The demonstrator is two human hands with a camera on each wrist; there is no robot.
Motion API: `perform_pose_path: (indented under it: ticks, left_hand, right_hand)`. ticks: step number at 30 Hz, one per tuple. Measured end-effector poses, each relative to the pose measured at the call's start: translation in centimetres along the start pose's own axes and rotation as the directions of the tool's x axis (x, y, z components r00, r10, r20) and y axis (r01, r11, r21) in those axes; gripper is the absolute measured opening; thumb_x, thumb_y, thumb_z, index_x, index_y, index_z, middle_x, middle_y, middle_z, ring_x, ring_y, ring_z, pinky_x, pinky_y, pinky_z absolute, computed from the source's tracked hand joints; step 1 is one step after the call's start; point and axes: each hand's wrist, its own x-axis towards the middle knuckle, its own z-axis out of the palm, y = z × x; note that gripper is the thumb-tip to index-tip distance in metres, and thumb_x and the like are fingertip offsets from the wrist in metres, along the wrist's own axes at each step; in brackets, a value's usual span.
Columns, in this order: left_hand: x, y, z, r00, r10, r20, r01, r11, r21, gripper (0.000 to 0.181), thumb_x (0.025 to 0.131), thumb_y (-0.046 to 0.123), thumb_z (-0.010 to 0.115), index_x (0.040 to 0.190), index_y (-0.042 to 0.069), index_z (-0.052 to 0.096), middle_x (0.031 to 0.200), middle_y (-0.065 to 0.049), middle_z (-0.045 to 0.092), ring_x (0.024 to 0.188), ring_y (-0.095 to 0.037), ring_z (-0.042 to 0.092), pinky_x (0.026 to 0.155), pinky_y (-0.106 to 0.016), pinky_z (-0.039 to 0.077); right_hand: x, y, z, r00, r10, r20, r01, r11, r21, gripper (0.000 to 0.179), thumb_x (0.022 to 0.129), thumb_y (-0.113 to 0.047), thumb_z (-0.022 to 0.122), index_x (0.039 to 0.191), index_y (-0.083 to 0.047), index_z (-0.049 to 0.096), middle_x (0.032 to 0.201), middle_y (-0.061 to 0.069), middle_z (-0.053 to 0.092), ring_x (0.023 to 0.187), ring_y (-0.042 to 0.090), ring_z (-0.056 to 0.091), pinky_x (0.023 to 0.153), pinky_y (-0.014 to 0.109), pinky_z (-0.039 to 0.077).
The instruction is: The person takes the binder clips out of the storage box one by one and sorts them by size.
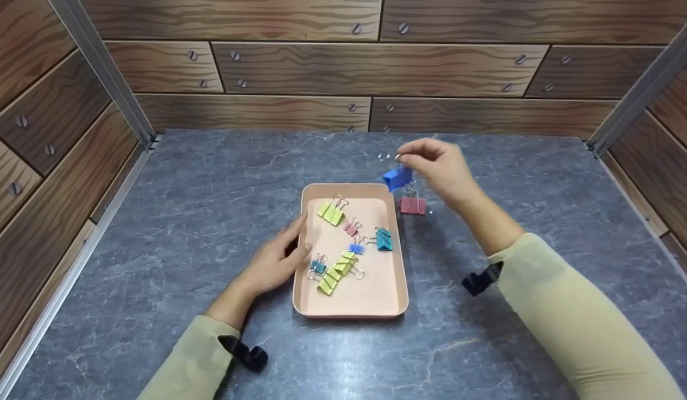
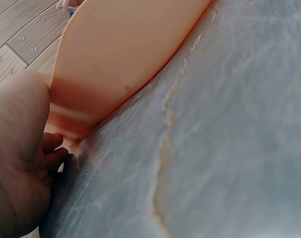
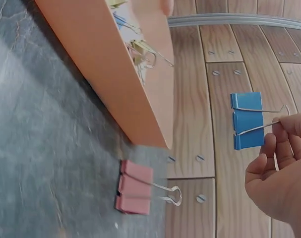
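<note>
My right hand [image 1: 441, 169] pinches a large blue binder clip [image 1: 398, 178] by its wire handles, above the far right corner of a peach tray [image 1: 402, 294]. In the right wrist view the blue clip hangs beside the fingertips. A large pink binder clip [image 1: 413, 205] stands on the table just outside the tray. My left hand [image 1: 277, 258] holds the tray's left wall, thumb over the rim and fingers outside. Inside lie yellow-green clips [image 1: 330, 213], a teal clip [image 1: 384, 239], a small teal clip [image 1: 318, 265], a small pink clip [image 1: 352, 228] and a small blue clip [image 1: 356, 249].
The tray stands on a dark grey marbled tabletop [image 1: 182, 222]. Wood-patterned panels [image 1: 299, 66] enclose the back and sides, with metal corner posts [image 1: 101, 66] between them. A dark strap mount [image 1: 482, 278] sits at each wrist.
</note>
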Motion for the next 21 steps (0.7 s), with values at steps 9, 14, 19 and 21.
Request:
perform_pose_path:
  ticks: [9, 14, 19, 21]
  left_hand:
    - [0.0, -0.1, 0.1, 1.000, 0.010, 0.001, -0.010, 1.000, -0.010, 0.069, 0.108, 0.038, 0.059, 0.169, 0.023, 0.031, 0.168, -0.014, 0.038, 0.153, -0.044, 0.033, 0.126, -0.056, 0.025]
    - [0.1, 0.0, 0.2, 1.000, 0.018, 0.001, -0.018, 1.000, -0.011, 0.069, 0.108, 0.038, 0.059, 0.169, 0.022, 0.031, 0.168, -0.014, 0.038, 0.153, -0.042, 0.034, 0.126, -0.055, 0.026]
    - [0.1, -0.1, 0.1, 1.000, 0.019, 0.002, -0.019, 1.000, -0.016, 0.068, 0.109, 0.037, 0.058, 0.169, 0.021, 0.031, 0.168, -0.012, 0.037, 0.154, -0.038, 0.034, 0.126, -0.052, 0.027]
    - [0.0, -0.1, 0.1, 1.000, 0.014, 0.005, -0.014, 1.000, -0.016, 0.068, 0.109, 0.037, 0.058, 0.169, 0.022, 0.031, 0.169, -0.011, 0.036, 0.154, -0.037, 0.035, 0.126, -0.052, 0.028]
  right_hand:
    - [-0.4, 0.1, -3.5, 0.995, 0.055, -0.088, -0.059, 0.997, -0.044, 0.022, 0.099, -0.010, 0.074, 0.115, 0.006, 0.076, 0.100, -0.002, 0.075, 0.089, 0.010, 0.063, 0.082, 0.028, 0.050]
    - [-0.7, 1.2, -5.4, 0.987, 0.096, -0.131, -0.102, 0.994, -0.042, 0.021, 0.099, -0.012, 0.075, 0.115, 0.002, 0.077, 0.095, -0.008, 0.074, 0.088, 0.009, 0.063, 0.080, 0.027, 0.049]
    - [-1.0, 2.4, -7.0, 0.977, 0.145, -0.157, -0.152, 0.988, -0.036, 0.025, 0.100, -0.013, 0.074, 0.118, 0.005, 0.074, 0.094, -0.008, 0.074, 0.089, 0.009, 0.065, 0.081, 0.028, 0.050]
    - [-1.2, 2.9, -7.5, 0.972, 0.167, -0.164, -0.175, 0.984, -0.036, 0.026, 0.101, -0.014, 0.074, 0.119, 0.005, 0.073, 0.095, -0.009, 0.074, 0.089, 0.009, 0.064, 0.081, 0.028, 0.051]
